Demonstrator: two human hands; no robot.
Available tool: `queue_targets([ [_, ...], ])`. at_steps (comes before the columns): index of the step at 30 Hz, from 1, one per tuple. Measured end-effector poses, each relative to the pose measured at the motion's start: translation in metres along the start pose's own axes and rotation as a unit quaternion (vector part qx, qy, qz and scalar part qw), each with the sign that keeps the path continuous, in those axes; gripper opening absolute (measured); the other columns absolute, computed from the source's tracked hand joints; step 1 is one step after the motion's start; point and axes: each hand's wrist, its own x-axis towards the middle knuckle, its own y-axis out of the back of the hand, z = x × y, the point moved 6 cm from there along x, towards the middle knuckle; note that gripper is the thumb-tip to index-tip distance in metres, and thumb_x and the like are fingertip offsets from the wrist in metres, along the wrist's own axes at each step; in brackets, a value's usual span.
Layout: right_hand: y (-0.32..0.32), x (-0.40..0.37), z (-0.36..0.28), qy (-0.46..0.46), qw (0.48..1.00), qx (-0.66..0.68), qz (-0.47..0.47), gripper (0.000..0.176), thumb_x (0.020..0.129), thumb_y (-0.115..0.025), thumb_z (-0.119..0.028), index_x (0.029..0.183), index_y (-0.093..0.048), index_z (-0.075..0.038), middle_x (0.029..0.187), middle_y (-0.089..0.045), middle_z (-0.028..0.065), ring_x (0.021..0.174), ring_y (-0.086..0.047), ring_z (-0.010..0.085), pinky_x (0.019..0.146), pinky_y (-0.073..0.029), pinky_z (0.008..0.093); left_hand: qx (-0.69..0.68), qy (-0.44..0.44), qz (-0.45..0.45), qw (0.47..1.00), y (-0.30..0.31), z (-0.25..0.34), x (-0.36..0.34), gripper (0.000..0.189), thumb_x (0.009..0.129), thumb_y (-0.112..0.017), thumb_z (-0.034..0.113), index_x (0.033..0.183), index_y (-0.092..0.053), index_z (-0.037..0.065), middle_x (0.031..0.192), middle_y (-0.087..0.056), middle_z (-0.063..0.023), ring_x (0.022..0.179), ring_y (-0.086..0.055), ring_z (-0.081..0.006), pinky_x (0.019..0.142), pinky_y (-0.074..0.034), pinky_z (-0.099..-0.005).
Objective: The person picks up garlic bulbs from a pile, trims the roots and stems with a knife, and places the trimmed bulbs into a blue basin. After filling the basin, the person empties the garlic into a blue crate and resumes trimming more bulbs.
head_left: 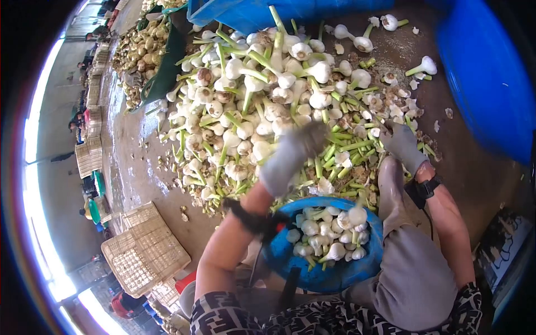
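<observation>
My left hand (293, 156), in a grey-white glove, hangs over the near side of a heap of garlic bulbs (245, 131) with green stems. It is smeared by motion, so its fingers and anything in them cannot be made out. To the right, my right hand (403, 146) is gloved too, its fingers curled beside cut green stems (357, 146) and loose skins. What those fingers hold, if anything, is hidden. Between my legs stands a blue tub (377, 223) with trimmed garlic bulbs (326, 231) inside, their stems cut short.
A blue crate (240, 14) borders the heap at the back, and a large blue container (486, 84) stands at right. A green sack (167, 67) holds more produce at back left. Stacked plastic crates (145, 248) sit at left. A few bulbs (427, 65) lie apart.
</observation>
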Motion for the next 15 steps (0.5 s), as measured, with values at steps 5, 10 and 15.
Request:
queue_targets([
  [5,-0.017,-0.001,0.006,-0.015,0.999,0.032,-0.031,0.033,0.076,-0.055,-0.03,0.097,-0.062,-0.005,0.089,-0.063,0.0189,0.086,-0.06,0.0333,0.078,-0.047,0.0394,0.02,0.099,0.381,0.919,0.094,-0.027,0.088,0.051,0.076,-0.065,0.032,0.115,-0.053,0.002,0.098,-0.059,-0.0187,0.083,-0.058,-0.0342,0.077,-0.045,-0.0388],
  [10,-0.017,-0.005,0.01,-0.052,0.997,0.039,-0.031,0.038,0.077,-0.054,-0.029,0.105,-0.06,-0.005,0.093,-0.063,0.0186,0.09,-0.06,0.0334,0.082,-0.046,0.0391,0.279,0.151,0.435,0.843,0.087,-0.021,0.085,0.04,0.08,-0.06,0.032,0.107,-0.059,0.002,0.106,-0.054,-0.0186,0.083,-0.055,-0.0246,0.077,-0.043,-0.0331],
  [15,-0.016,-0.008,0.008,-0.036,0.998,0.042,-0.029,0.035,0.076,-0.055,-0.028,0.104,-0.061,-0.007,0.092,-0.063,0.0183,0.089,-0.06,0.0328,0.08,-0.047,0.0389,0.017,0.028,0.37,0.929,0.068,-0.049,0.07,0.022,0.084,-0.056,0.022,0.096,-0.06,0.004,0.085,-0.055,-0.0095,0.073,-0.055,-0.0225,0.066,-0.045,-0.0319],
])
